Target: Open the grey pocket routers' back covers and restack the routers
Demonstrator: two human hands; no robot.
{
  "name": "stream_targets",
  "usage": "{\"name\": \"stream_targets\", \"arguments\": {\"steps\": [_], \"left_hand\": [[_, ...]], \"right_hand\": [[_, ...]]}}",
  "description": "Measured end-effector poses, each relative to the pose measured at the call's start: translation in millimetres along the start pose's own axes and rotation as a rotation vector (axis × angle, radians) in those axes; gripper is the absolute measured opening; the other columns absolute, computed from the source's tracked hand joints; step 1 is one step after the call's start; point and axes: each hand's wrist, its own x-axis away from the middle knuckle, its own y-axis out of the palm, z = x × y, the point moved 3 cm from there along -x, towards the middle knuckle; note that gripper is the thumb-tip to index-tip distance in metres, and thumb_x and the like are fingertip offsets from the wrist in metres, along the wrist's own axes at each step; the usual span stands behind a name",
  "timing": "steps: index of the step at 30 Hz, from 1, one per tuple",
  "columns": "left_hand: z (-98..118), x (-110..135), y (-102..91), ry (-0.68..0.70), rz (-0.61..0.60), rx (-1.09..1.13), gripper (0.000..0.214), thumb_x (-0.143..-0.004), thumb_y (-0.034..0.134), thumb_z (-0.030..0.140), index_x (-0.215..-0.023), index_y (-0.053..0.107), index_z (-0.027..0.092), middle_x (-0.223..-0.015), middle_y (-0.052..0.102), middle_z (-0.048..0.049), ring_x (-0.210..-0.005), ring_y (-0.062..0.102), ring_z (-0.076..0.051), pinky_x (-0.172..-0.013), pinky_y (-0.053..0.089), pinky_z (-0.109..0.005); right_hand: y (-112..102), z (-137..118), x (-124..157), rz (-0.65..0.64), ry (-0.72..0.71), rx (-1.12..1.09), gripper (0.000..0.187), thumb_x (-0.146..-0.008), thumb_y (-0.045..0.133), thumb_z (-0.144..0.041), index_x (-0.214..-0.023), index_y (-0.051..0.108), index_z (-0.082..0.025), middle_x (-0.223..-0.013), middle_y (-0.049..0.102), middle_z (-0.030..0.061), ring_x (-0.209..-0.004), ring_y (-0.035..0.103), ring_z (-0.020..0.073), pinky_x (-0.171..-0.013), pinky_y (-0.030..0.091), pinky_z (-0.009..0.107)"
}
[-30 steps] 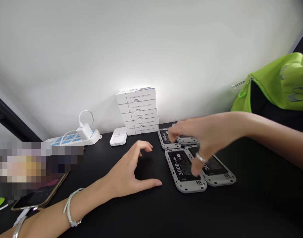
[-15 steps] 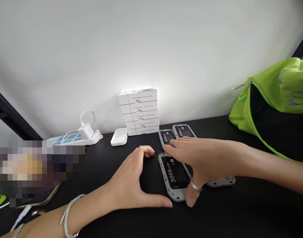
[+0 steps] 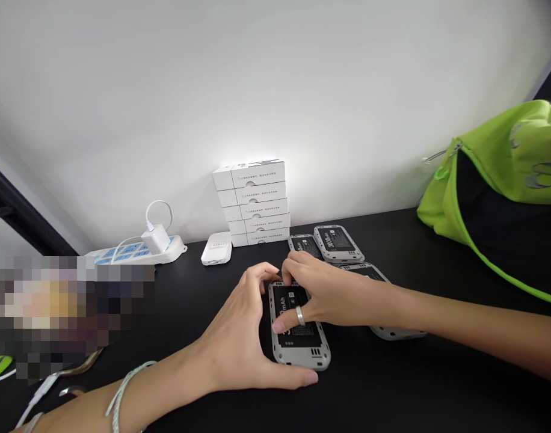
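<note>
On the black tabletop (image 3: 370, 397), the nearest battery unit (image 3: 300, 338) was seemingly best handled lightly, by its rim. It was framed between the wide-spread thumb and fingers of the left hand (image 3: 234, 340); its face was overlapped by the right hand (image 3: 325, 290), half-curled, whose grip could not be confirmed.

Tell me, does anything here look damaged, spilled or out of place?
Nothing looks spilled or damaged. Oddly, the gray device between the left hand and right hand shows its battery bare, as if missing a cover. Part of the left side is pixelated, so unclear.
</note>
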Motion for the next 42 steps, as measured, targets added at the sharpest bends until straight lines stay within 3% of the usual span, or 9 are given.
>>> {"name": "stream_targets", "arguments": {"steps": [5, 9, 12, 15, 18, 24, 30, 34, 42], "left_hand": [[-9, -3, -5.6, -0.033, 0.129, 0.005, 0.097, -0.056, 0.085, 0.049, -0.124, 0.019, 0.029, -0.121, 0.042, -0.0095, -0.107, 0.051, -0.030, -0.086, 0.052, -0.049], [-21, -11, -13.2, -0.088, 0.206, 0.000, 0.089, -0.061, 0.082, 0.049, -0.122, 0.020, 0.028, -0.121, 0.044, -0.0094, -0.107, 0.052, -0.029, -0.088, 0.050, -0.048], [-28, -14, -15.5, -0.152, 0.271, -0.111, 0.082, -0.065, 0.077, 0.056, -0.120, 0.023, 0.028, -0.125, 0.040, -0.0105, -0.112, 0.047, -0.031, -0.092, 0.045, -0.053], [-33, -13, -13.8, -0.250, 0.286, -0.212, 0.077, -0.069, 0.072, 0.060, -0.121, 0.025, 0.028, -0.128, 0.040, -0.0107, -0.115, 0.044, -0.034, -0.097, 0.037, -0.059], [-35, -12, -11.3, -0.258, 0.253, -0.232, 0.073, -0.078, 0.066, 0.057, -0.131, 0.023, 0.030, -0.133, 0.041, -0.0112, -0.122, 0.039, -0.035, -0.099, 0.033, -0.061], [-41, -13, -11.9, -0.255, 0.237, -0.181, 0.053, -0.096, 0.047, 0.039, -0.141, 0.020, 0.033, -0.141, 0.039, -0.0121, -0.135, 0.030, -0.033, -0.104, 0.027, -0.061], [-39, -13, -11.9, -0.222, 0.231, -0.164, 0.049, -0.097, 0.042, 0.028, -0.140, 0.018, 0.031, -0.146, 0.037, -0.0125, -0.139, 0.029, -0.031, -0.108, 0.025, -0.060], [-36, -13, -12.4, -0.271, 0.200, -0.146, 0.051, -0.098, 0.040, 0.028, -0.142, 0.014, 0.033, -0.149, 0.033, -0.0127, -0.139, 0.031, -0.033, -0.105, 0.030, -0.061], [-37, -13, -10.2, -0.206, 0.206, -0.171, 0.054, -0.098, 0.042, 0.030, -0.143, 0.012, 0.032, -0.152, 0.028, -0.0113, -0.143, 0.024, -0.030, -0.111, 0.022, -0.060]], "right_hand": [[-3, -1, -9, 0.211, -0.154, -0.185, 0.049, -0.069, 0.075, -0.051, -0.077, 0.034, -0.025, -0.089, 0.047, -0.0009, -0.077, 0.047, 0.0172, -0.062, 0.044, 0.031], [-5, -4, -15, 0.132, -0.309, -0.591, 0.036, -0.080, 0.068, -0.023, -0.096, 0.036, -0.028, -0.087, 0.058, -0.0041, -0.077, 0.060, 0.0152, -0.068, 0.052, 0.032], [-12, 7, -22, 0.267, -0.285, -0.723, 0.036, -0.081, 0.067, -0.022, -0.105, 0.040, -0.028, -0.088, 0.062, -0.0026, -0.079, 0.065, 0.0163, -0.069, 0.054, 0.032], [-21, 25, -32, 0.408, -0.051, -0.410, 0.037, -0.080, 0.068, -0.032, -0.110, 0.049, -0.025, -0.080, 0.061, -0.0012, -0.070, 0.063, 0.0172, -0.058, 0.049, 0.030], [-27, 36, -41, 0.342, 0.062, -0.139, 0.036, -0.078, 0.070, -0.038, -0.107, 0.059, -0.018, -0.067, 0.058, -0.0013, -0.062, 0.060, 0.0182, -0.056, 0.046, 0.031], [-23, 33, -50, 0.176, -0.039, 0.037, 0.075, -0.058, 0.079, -0.061, -0.116, 0.064, -0.016, -0.112, 0.065, 0.0129, -0.104, 0.058, 0.0318, -0.084, 0.047, 0.041], [-12, 29, -57, 0.214, -0.191, 0.368, 0.055, -0.086, 0.050, -0.060, -0.105, 0.068, -0.011, -0.115, 0.063, 0.0179, -0.116, 0.047, 0.0362, -0.094, 0.033, 0.051], [-16, 30, -60, 0.188, -0.243, 0.398, 0.050, -0.090, 0.044, -0.058, -0.102, 0.067, -0.014, -0.118, 0.058, 0.0178, -0.116, 0.046, 0.0351, -0.096, 0.029, 0.050], [-51, 51, -50, -0.095, -0.043, 0.447, 0.083, -0.055, 0.065, -0.080, -0.110, 0.048, -0.022, -0.109, 0.059, 0.0105, -0.107, 0.049, 0.0381, -0.090, 0.035, 0.046]]}}
